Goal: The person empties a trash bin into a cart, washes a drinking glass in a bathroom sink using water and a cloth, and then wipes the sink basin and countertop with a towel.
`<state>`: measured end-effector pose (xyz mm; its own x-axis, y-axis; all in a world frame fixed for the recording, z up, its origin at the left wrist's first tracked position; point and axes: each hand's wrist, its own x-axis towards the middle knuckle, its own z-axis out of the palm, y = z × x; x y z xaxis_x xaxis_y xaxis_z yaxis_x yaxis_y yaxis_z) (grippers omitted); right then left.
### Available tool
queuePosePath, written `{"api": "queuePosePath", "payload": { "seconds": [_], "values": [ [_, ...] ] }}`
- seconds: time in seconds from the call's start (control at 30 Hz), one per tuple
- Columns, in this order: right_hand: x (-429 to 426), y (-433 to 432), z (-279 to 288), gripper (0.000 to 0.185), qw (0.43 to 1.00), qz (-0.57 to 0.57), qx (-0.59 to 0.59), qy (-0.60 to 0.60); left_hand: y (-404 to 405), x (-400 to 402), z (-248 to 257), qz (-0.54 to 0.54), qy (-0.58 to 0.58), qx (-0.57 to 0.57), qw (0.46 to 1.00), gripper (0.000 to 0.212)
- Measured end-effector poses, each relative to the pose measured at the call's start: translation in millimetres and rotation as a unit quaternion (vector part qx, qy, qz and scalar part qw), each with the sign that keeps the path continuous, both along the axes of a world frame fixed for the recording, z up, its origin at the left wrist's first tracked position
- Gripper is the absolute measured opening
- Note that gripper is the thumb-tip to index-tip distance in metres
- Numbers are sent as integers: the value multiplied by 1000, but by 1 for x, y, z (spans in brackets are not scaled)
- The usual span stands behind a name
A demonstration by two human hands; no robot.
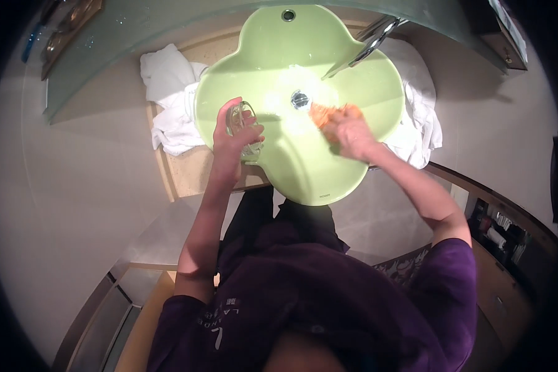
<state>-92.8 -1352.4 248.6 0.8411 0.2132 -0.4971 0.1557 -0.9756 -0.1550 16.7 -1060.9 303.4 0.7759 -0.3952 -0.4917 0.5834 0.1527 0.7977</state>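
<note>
A clear drinking glass [251, 148] is gripped in my left hand [236, 132], tilted over the left lobe of a green, clover-shaped washbasin [302, 179]. My right hand [351, 135] holds an orange cloth or sponge [323, 115], blurred, close to the basin's surface just right of the metal drain [301, 99]. Above and to the right of the drain, a chrome faucet [374, 42] reaches over the bowl. Bright light glares around the drain. The fingers of my right hand hide part of the orange thing.
White towels [167, 79] lie on the beige counter [190, 174] left of the basin, and more white towels [416, 102] lie at its right. A frosted glass shelf [121, 51] curves above, with a wooden tray [72, 30] at upper left and a dark box [502, 37] at upper right.
</note>
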Motion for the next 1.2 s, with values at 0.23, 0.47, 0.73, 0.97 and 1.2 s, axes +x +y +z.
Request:
{"api": "queuePosePath", "payload": {
  "seconds": [0.23, 0.47, 0.73, 0.97, 1.2],
  "values": [
    [29, 122, -44, 38, 908, -226, 318, -150, 12, 8, 5, -16, -9, -26, 999, 73],
    [133, 94, -79, 34, 729, -417, 333, -429, 23, 17, 14, -47, 55, -24, 997, 75],
    [160, 71, -91, 43, 757, -359, 277, -471, 11, 23, 13, -74, 52, -9, 996, 72],
    [232, 42, -39, 51, 594, -418, 396, -562, 9, 30, 30, -82, 32, -21, 996, 72],
    [216, 137, -109, 56, 625, -432, 414, -501, 34, 36, 59, -17, 9, -126, 992, 71]
  ]
}}
